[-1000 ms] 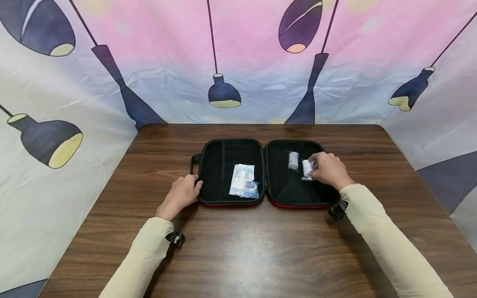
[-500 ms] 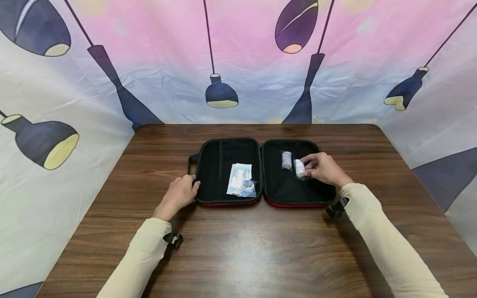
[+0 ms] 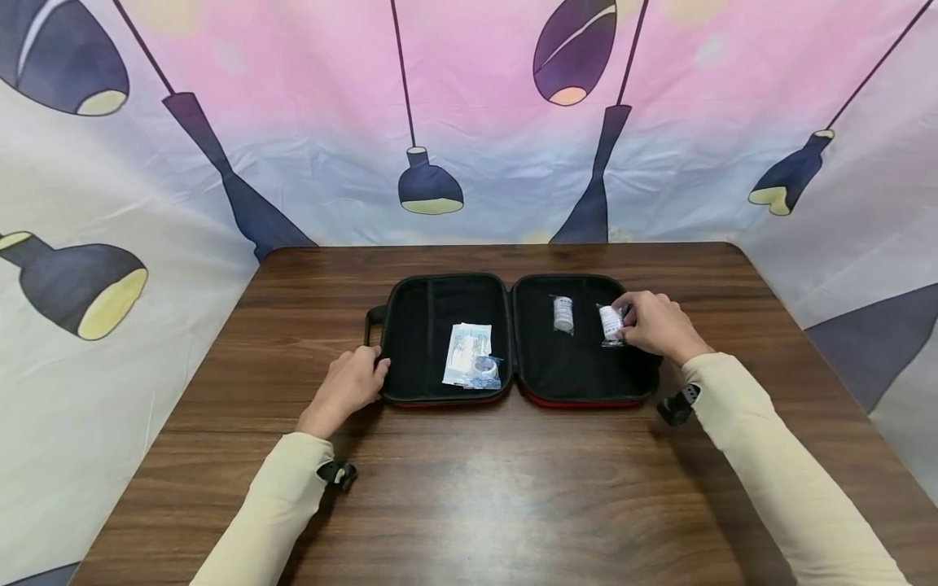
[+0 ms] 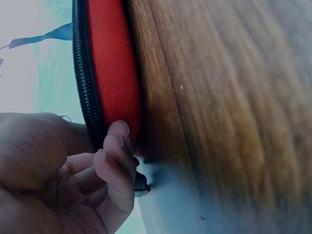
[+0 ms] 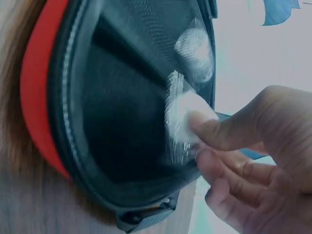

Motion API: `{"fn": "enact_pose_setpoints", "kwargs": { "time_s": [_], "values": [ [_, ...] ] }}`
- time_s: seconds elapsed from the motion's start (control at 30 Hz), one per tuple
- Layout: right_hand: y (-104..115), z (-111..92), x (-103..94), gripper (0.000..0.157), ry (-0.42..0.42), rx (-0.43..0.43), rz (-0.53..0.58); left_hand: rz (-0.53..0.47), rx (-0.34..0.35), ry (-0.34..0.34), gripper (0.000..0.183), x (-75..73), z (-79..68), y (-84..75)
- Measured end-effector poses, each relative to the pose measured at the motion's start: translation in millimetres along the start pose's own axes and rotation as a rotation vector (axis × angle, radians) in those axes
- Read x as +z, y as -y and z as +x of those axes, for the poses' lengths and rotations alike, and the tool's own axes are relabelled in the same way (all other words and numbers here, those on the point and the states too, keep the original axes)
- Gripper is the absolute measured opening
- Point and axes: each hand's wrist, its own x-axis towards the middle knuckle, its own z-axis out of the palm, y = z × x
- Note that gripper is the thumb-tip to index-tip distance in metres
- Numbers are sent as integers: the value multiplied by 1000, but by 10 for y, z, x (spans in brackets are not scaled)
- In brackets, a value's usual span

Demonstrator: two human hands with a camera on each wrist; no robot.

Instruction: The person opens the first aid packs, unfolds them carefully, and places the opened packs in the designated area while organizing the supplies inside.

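A black-lined zip case [image 3: 579, 370] with a red shell lies unfolded on the wooden table. My left hand [image 3: 350, 378] grips its left end below the handle, thumb at the rim and fingertips against the red side [image 4: 114, 63]. Over the right half, my right hand [image 3: 659, 325] pinches a white bandage roll [image 3: 610, 323] in clear wrapping between thumb and fingers. To its left, a second wrapped bandage roll [image 3: 563, 314] lies in the same half. The left half contains a flat white-and-blue packet [image 3: 463, 346], partly covered by a tape roll in a clear-and-blue wrapper [image 3: 485, 368].
The case's black carry handle [image 3: 372, 324] sticks out on the left. Behind the brown wooden table [image 3: 476, 488] hangs a patterned cloth [image 3: 330, 195] with printed lamps. Bare tabletop stretches in front of the case.
My right hand first shifted the bandage roll left toward the other one and tilted it, then brought it back right, more upright. My left hand has kept its place at the case.
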Motion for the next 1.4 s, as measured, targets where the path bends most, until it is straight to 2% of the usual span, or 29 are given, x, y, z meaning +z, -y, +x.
{"fn": "enact_pose_setpoints", "kwargs": {
  "time_s": [0.17,0.4,0.63,0.77,0.87,0.97,1.1,1.23,1.33,1.4],
  "values": [
    [-19,25,31,43,-14,47,-44,6,1,0,49,-11,-4,-2],
    [62,90,148,39,1,23,50,4,10,4,50,-4,14,-5],
    [-18,72,63,39,85,-18,178,-1,27,-9,49,13,14,18],
    [-27,84,117,34,73,-30,219,14,24,-18,49,-11,19,17],
    [-9,96,143,35,86,-47,239,7,26,-17,49,-3,16,14],
    [-4,91,131,32,77,-33,250,-7,29,-11,50,13,13,17],
    [5,109,164,26,70,-9,253,-4,22,-20,49,13,11,27],
    [74,137,225,26,62,-25,168,-2,20,-18,49,6,10,30],
    [158,127,197,25,-14,-20,65,-10,20,-10,49,4,9,25],
    [231,117,154,25,-60,-24,38,-11,17,-12,49,-2,10,23]
  ]
}}
